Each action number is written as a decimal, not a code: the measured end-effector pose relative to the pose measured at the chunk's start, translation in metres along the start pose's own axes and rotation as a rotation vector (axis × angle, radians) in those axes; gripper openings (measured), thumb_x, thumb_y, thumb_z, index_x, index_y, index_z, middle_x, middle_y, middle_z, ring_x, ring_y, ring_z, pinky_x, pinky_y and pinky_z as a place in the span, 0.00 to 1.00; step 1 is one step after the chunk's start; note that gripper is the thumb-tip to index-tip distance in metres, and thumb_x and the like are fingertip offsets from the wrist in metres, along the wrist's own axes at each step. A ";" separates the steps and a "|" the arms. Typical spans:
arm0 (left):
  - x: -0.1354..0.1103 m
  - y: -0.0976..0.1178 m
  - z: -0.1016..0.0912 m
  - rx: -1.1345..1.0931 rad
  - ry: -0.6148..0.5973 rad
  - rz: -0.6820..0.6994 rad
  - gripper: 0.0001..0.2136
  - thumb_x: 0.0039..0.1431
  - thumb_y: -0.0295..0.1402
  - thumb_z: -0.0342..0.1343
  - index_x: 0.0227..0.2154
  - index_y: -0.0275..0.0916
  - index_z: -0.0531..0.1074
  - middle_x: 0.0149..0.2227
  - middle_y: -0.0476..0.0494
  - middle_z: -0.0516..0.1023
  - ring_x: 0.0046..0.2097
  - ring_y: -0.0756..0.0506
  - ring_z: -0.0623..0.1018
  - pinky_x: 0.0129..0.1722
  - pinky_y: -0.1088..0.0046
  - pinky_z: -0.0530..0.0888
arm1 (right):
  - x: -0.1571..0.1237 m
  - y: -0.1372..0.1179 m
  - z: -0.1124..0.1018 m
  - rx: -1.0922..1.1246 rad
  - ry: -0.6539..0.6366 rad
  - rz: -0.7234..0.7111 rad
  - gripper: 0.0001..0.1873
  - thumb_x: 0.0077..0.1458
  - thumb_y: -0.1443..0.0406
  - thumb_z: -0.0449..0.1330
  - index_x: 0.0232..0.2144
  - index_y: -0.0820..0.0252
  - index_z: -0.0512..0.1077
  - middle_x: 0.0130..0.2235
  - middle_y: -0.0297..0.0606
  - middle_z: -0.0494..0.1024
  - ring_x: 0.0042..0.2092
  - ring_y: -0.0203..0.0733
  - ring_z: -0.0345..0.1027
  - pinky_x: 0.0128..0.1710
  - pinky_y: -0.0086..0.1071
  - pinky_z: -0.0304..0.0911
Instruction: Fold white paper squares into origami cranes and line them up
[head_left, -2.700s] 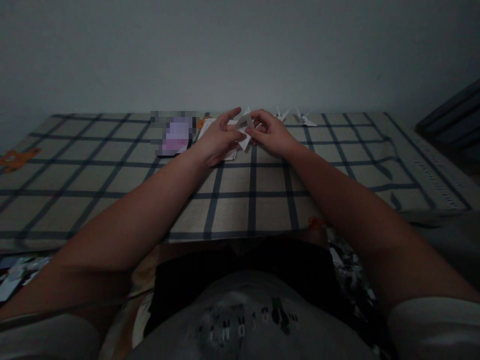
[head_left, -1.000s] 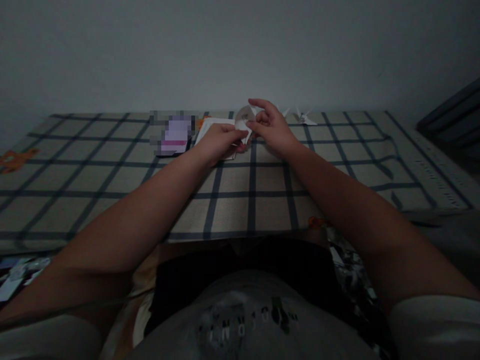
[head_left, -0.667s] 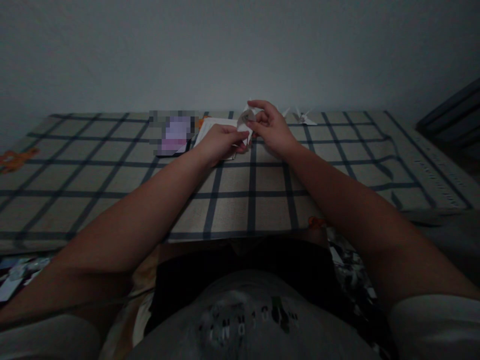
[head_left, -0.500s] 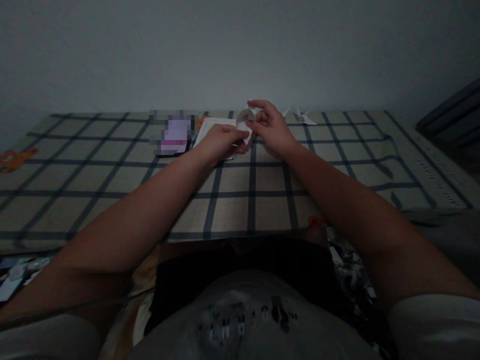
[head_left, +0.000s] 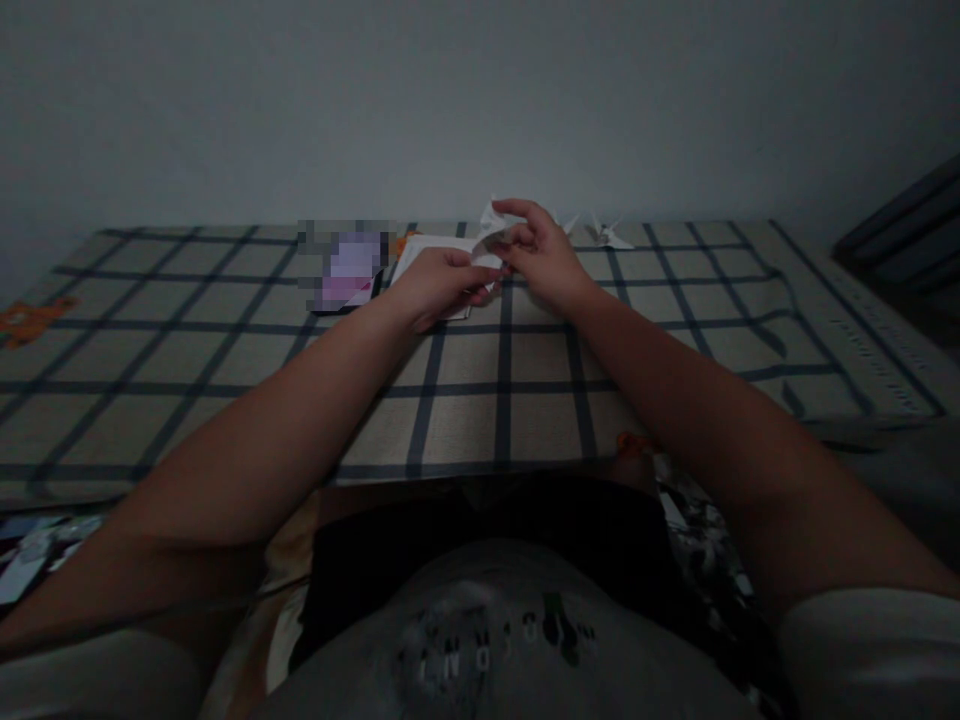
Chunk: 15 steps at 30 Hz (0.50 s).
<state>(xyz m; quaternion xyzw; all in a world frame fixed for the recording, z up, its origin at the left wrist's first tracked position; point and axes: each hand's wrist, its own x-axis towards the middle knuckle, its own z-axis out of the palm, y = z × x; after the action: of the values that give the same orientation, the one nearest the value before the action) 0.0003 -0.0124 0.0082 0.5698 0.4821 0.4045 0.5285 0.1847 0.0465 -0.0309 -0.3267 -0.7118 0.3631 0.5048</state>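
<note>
A small sheet of white paper, bent and partly folded, is held up between both hands above the table. My left hand pinches its lower edge between thumb and fingers. Higher up on the right side, my right hand grips the same paper, its index finger reaching over the top. Parts of the paper are hidden behind the fingers. Under and behind my left hand lies a stack of white paper. Just right of my right hand stand folded white paper cranes.
A phone with a lit, pixelated screen lies left of the paper stack. The checked tablecloth covers the table, which meets a plain wall. An orange item rests at the far left.
The paper has tilted and bent between my fingers; its rounded face, turned toward me before, now shows as a narrow curved strip. Both hands stay in nearly the same place.
</note>
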 end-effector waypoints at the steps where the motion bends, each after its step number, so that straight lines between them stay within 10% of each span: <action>1: 0.001 -0.001 -0.001 0.015 0.010 0.001 0.10 0.55 0.33 0.74 0.29 0.38 0.77 0.22 0.45 0.78 0.23 0.51 0.74 0.24 0.75 0.69 | 0.000 0.001 0.000 0.010 -0.008 -0.006 0.25 0.67 0.55 0.67 0.60 0.48 0.64 0.36 0.28 0.70 0.36 0.35 0.70 0.39 0.31 0.74; 15: 0.002 -0.004 0.002 0.021 0.013 0.005 0.07 0.52 0.31 0.72 0.29 0.37 0.79 0.22 0.43 0.78 0.27 0.47 0.78 0.29 0.71 0.74 | -0.001 -0.003 -0.001 -0.003 -0.020 0.022 0.21 0.66 0.59 0.67 0.58 0.50 0.68 0.34 0.28 0.68 0.35 0.35 0.69 0.39 0.31 0.75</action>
<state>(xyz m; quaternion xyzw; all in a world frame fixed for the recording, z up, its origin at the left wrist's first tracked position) 0.0019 -0.0105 0.0043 0.5737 0.4883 0.4044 0.5185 0.1850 0.0446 -0.0286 -0.3315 -0.7138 0.3708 0.4931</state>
